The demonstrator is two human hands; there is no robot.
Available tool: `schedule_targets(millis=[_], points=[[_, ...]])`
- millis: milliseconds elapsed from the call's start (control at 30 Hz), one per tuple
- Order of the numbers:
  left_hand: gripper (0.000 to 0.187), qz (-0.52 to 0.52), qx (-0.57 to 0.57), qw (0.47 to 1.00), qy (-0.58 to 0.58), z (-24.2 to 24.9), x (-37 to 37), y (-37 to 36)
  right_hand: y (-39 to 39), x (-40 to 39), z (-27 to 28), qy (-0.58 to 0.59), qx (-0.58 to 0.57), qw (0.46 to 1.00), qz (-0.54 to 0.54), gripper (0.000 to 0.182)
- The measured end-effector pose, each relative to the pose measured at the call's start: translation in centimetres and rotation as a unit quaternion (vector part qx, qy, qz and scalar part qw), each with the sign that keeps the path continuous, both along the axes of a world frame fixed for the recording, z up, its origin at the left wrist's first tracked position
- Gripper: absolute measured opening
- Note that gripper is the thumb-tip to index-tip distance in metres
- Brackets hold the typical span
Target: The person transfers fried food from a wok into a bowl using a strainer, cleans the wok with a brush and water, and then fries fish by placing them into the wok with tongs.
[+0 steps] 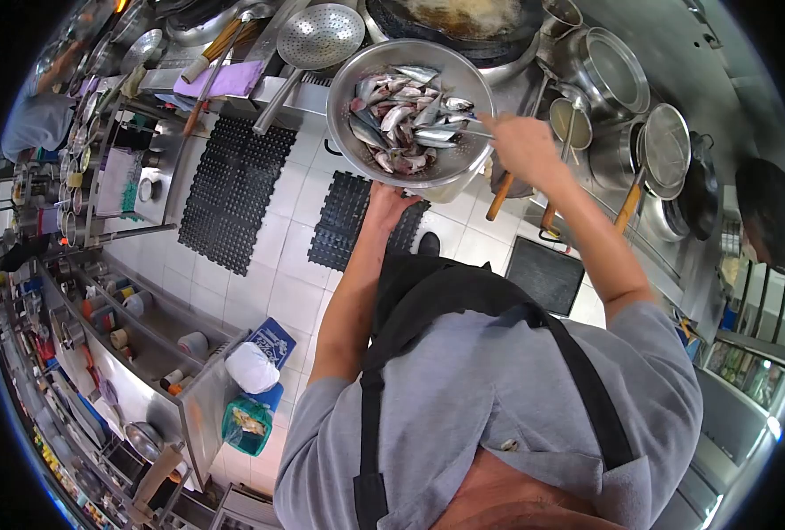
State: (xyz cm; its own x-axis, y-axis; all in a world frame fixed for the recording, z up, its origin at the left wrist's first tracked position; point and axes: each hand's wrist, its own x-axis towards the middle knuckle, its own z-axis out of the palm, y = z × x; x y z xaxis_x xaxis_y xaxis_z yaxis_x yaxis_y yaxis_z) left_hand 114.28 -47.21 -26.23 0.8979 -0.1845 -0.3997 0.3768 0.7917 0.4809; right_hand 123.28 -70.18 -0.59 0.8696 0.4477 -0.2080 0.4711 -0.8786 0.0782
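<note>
- We stand in a commercial kitchen on white floor tiles with black mats.
- Our left hand supports the metal colander of small fish from below.
- Our right hand grips tongs among the fish, near the wok.

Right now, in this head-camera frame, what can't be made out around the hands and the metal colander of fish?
- Left hand: under the round perforated metal colander; its rim hides the fingers, so the grip is unclear.
- Right hand: seems to hold thin metal tongs among the small silver fish; finger closure too small to tell.
- Dark wok above: cut off by the top edge, contents blurred.
- Shelf items at left: too small, fisheye-distorted.
</note>
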Motion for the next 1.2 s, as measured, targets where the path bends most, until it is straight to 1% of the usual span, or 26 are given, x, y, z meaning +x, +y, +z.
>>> schedule_targets(millis=[67, 167, 267, 367, 467, 500, 567, 600, 667, 800, 867, 967, 1000, 1100, 1167, 1200], points=[[0.051, 0.000, -0.013, 1.000, -0.002, -0.1, 0.1, -0.1, 0.9, 0.9, -3.1, 0.002, -0.011, 1.000, 0.002, 0.041], [0.051, 0.006, -0.005, 1.000, 0.007, 1.0, -0.1, 0.0, 0.3, 0.8, -3.7, 0.010, 0.093, 0.995, -0.019, 0.037], [0.052, 0.013, 0.022, 1.000, 0.012, 2.0, -0.2, -0.2, -0.1, -0.2, -2.4, 0.046, 0.214, 0.974, -0.056, 0.034], [0.051, 0.000, 0.015, 1.000, 0.008, 0.9, 0.1, -0.1, 0.8, 0.5, -3.9, 0.147, 0.318, 0.936, -0.034, 0.032], [0.051, 0.000, 0.004, 1.000, 0.017, 1.0, 0.2, -0.2, 3.1, 1.3, -8.4, 0.177, 0.312, 0.933, -0.014, 0.031], [0.050, 0.003, -0.001, 1.000, 0.019, 1.0, 0.3, -0.1, 3.2, 1.4, -9.1, 0.213, 0.341, 0.915, -0.038, 0.029], [0.050, 0.010, -0.012, 0.999, 0.028, 1.1, 0.1, 0.0, 3.4, 1.4, -9.7, 0.287, 0.395, 0.868, -0.086, 0.026], [0.050, 0.010, -0.002, 1.000, 0.024, 1.2, 0.0, -0.1, 3.1, 1.2, -9.9, 0.352, 0.434, 0.818, -0.137, 0.023], [0.049, 0.010, 0.018, 1.000, 0.016, 1.2, -0.1, -0.2, 1.6, 0.5, -9.7, 0.469, 0.495, 0.692, -0.234, 0.019], [0.050, 0.007, 0.017, 1.000, 0.010, 0.5, -0.2, -0.2, -0.2, -0.8, -9.0, 0.496, 0.563, 0.581, -0.315, 0.021], [0.051, -0.005, 0.010, 1.000, 0.005, 0.6, 0.1, -0.1, -1.1, -0.9, -7.7, 0.498, 0.598, 0.525, -0.345, 0.021], [0.052, -0.023, 0.010, 1.000, -0.003, 1.8, 0.1, 0.0, -2.3, -0.7, -5.0, 0.513, 0.652, 0.458, -0.320, 0.022], [0.053, -0.001, 0.016, 1.000, 0.009, 2.3, 0.2, -0.4, -2.8, -0.2, -4.1, 0.502, 0.666, 0.461, -0.304, 0.021], [0.053, -0.010, 0.017, 0.999, 0.026, 0.7, 0.1, 0.0, -3.8, 3.2, -0.4, 0.429, 0.687, 0.509, -0.291, 0.022], [0.054, -0.014, 0.019, 0.999, 0.023, 1.4, 0.0, 0.1, -4.7, 7.4, 1.1, 0.346, 0.676, 0.595, -0.265, 0.019], [0.054, -0.016, 0.022, 0.999, 0.024, 1.9, 0.0, 0.1, -4.6, 9.4, 2.1, 0.322, 0.669, 0.613, -0.271, 0.017]])
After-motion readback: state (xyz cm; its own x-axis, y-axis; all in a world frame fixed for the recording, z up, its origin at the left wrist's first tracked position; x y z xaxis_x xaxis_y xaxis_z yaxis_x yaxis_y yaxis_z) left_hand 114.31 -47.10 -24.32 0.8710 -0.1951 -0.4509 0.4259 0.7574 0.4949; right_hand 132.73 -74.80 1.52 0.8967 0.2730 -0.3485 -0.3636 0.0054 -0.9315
